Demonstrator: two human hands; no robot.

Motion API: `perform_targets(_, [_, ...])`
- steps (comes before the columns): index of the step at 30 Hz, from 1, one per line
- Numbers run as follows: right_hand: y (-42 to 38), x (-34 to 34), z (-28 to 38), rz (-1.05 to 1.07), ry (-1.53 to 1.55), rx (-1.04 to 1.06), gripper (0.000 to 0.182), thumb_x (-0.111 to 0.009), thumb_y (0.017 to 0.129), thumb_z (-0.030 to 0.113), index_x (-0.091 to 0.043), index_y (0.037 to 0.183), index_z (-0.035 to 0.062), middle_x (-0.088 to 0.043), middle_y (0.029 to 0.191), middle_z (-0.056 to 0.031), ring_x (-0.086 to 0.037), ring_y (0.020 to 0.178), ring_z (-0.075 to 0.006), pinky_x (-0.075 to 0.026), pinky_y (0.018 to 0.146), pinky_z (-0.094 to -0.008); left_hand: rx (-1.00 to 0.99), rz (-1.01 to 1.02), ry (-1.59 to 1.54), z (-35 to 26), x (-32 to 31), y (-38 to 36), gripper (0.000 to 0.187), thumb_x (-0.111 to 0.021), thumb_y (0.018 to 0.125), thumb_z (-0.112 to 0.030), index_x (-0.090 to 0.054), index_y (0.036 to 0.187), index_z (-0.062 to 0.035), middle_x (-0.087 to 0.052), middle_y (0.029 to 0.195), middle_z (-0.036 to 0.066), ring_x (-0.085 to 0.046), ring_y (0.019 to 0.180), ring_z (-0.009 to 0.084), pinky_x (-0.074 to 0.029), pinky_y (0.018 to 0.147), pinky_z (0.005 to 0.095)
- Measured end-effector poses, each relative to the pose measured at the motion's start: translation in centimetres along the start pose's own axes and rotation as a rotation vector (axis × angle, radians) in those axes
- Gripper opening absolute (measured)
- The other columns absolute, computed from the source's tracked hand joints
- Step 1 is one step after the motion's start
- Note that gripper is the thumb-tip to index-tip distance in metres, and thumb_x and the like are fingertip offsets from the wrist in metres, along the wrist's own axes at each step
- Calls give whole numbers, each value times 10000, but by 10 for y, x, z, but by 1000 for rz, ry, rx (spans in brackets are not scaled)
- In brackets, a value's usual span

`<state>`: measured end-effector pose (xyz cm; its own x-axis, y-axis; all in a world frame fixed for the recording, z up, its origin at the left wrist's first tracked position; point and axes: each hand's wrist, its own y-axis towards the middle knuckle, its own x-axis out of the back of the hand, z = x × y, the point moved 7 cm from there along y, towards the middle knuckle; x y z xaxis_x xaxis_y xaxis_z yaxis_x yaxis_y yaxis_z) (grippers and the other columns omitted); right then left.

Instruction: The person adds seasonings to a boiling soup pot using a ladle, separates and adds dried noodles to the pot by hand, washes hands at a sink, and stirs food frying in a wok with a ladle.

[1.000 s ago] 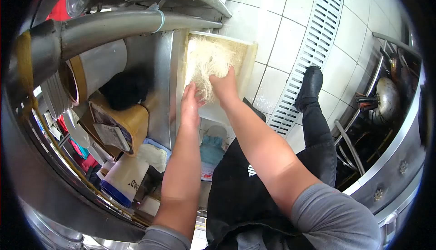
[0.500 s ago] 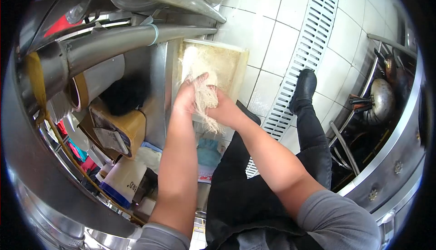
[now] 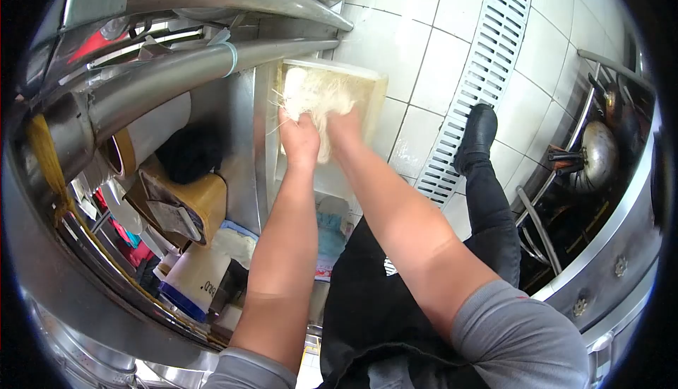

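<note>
A single head-worn fisheye camera looks steeply down along the person's arms, close over them. The pale tub (image 3: 332, 89) sits toward twelve o'clock, the floor drain grate (image 3: 487, 57) toward two o'clock.

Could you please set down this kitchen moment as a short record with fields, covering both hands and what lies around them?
Left hand: closed on a bunch of pale noodles, at the near edge of the heap.
Right hand: pressed into the same noodles, beside the left hand; grip hidden.
Container: shallow cream tray holding the noodles, low beside a steel cabinet.
Floor: white tiles with a long drain grate.
Left side: steel pipe, brown tub, white bucket.
Right side: wok on the stove.
</note>
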<state>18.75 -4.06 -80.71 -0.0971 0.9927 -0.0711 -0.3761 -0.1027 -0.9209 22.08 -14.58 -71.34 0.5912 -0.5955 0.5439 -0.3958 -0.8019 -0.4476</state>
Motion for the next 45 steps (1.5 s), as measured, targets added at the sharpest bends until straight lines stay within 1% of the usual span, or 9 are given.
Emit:
perform_targets(5, [-16,1,33,109,17,56,453,-539,881,12,-386,1306,7,-571,1186,-175,-585,1075,-305,-506,890,-412,40,-50,17,10,7,-11,405,-539,880,-36,-502,1278,26,-620,1199,168,-580,1124,263,-432,972,359])
perform_targets(13, [-39,-9,35,523,330,-127,496,-535,921,29,-349,1377,89,-544,1251,-144,-586,1087,-270,-530,881,-414,549,502,-186,11,6,-19,507,-685,819,-95,-537,1288,30,-634,1206,109,-607,1082,202,-471,913,320])
perform_targets(16, [-34,-11,33,549,181,-43,463,-552,920,26,-397,1355,66,-573,1221,-136,-607,1064,-255,-545,860,-394,356,462,-133,10,6,-12,513,-690,840,-113,-529,1298,53,-629,1219,142,-622,1054,226,-487,869,334])
perform_targets(22, [-20,-11,38,450,219,-2,480,-560,889,-35,-400,1336,41,-591,1177,-143,-623,1020,-258,-560,824,-380,603,282,-552,38,15,-14,451,-682,865,-84,-535,1262,72,-633,1181,149,-641,1032,256,-521,884,377])
perform_targets(28, [-24,-3,43,374,253,-58,437,-594,885,-1,-449,1297,23,-612,1152,-138,-639,996,-242,-564,813,-372,460,121,-654,41,13,-16,391,-637,874,-19,-551,1243,75,-634,1180,160,-645,1012,244,-533,842,374])
perform_targets(30, [-30,-5,36,422,269,-185,418,-613,889,25,-483,1286,6,-628,1137,-129,-650,984,-232,-565,816,-366,454,120,-554,39,8,-16,396,-647,880,-39,-545,1244,79,-632,1178,160,-644,1010,253,-536,849,379])
perform_targets(32, [-32,-10,44,489,-108,80,449,-645,855,13,-501,1281,8,-643,1107,-132,-661,934,-228,-569,787,-359,447,126,-460,36,2,-12,403,-657,887,-59,-539,1246,82,-630,1175,161,-642,1008,262,-539,856,384])
perform_targets(37, [-25,-10,47,583,40,-143,512,-642,812,-50,-491,1297,15,-633,1134,-153,-657,942,-257,-568,792,-390,698,328,-655,33,-2,-18,389,-634,865,-30,-553,1232,71,-632,1164,162,-647,991,246,-534,827,364])
perform_targets(45, [-23,-14,44,601,59,-81,477,-630,814,-50,-508,1271,8,-644,1106,-141,-660,929,-259,-575,788,-395,631,310,-480,38,17,-16,368,-590,891,-51,-542,1234,75,-633,1177,159,-646,1028,263,-534,890,379])
